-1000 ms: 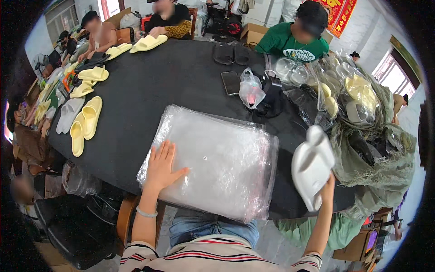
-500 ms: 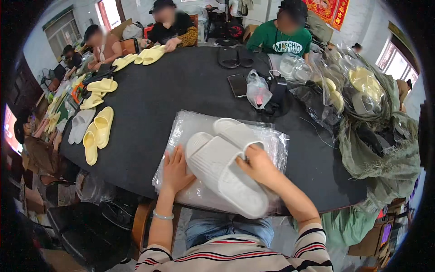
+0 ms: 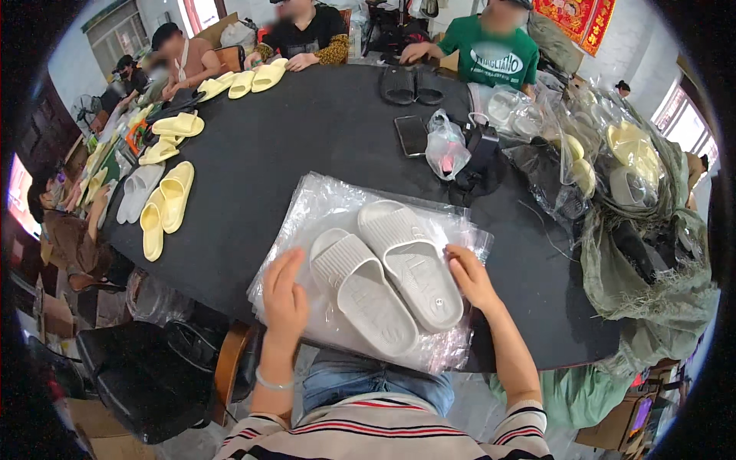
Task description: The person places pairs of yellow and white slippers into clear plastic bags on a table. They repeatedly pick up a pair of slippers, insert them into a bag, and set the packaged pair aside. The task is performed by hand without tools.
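Observation:
A pair of light grey slide slippers lies side by side, soles down, on a stack of clear plastic bags (image 3: 287, 222) in front of me. The left slipper (image 3: 379, 314) sits slightly nearer to me than the right slipper (image 3: 429, 287). My left hand (image 3: 285, 299) is raised beside the left slipper, over the bags, with its fingers stretched out and nothing in it. Close to the outer edge of the right slipper is my right hand (image 3: 473, 280), its thumb and fingers apart; whether the fingertips touch the slipper I cannot tell.
Yellow slippers (image 3: 178, 195) and a grey pair (image 3: 140, 192) line the table's left side. Ahead lie a phone (image 3: 411, 136), a small plastic bag (image 3: 446, 149) and black slippers (image 3: 399, 86). Bagged slippers (image 3: 636, 153) heap at the right. Several people sit around the table.
The slippers, tilted with my right hand in them before, now lie flat and side by side. My right hand has come out to their right; my left hand has lifted off the bags.

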The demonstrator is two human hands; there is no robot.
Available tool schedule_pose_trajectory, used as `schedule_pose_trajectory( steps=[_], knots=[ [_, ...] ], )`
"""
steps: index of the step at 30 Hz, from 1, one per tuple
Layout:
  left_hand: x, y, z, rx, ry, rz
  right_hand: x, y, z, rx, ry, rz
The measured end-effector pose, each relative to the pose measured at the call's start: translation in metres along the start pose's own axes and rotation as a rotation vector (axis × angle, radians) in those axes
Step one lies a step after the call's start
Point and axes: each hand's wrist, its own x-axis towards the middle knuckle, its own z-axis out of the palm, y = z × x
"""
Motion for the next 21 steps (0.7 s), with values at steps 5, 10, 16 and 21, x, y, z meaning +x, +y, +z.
schedule_pose_trajectory(
  steps=[5, 10, 16, 21],
  knots=[
    [0.019, 0.1, 0.029, 0.095, -0.423, 0.076, 0.01, -0.006, 0.007, -0.187, -0.085, -0.218],
    [0.043, 0.098, 0.079, 0.337, -0.51, -0.156, 0.006, 0.003, 0.007, -0.273, -0.058, -0.322],
    [0.033, 0.058, 0.061, 0.334, -0.377, -0.029, 0.003, -0.008, 0.005, -0.398, -0.077, -0.305],
    [0.024, -0.004, 0.006, 0.355, -0.362, -0.014, 0.002, -0.009, 0.004, -0.416, -0.126, -0.283]
  ],
)
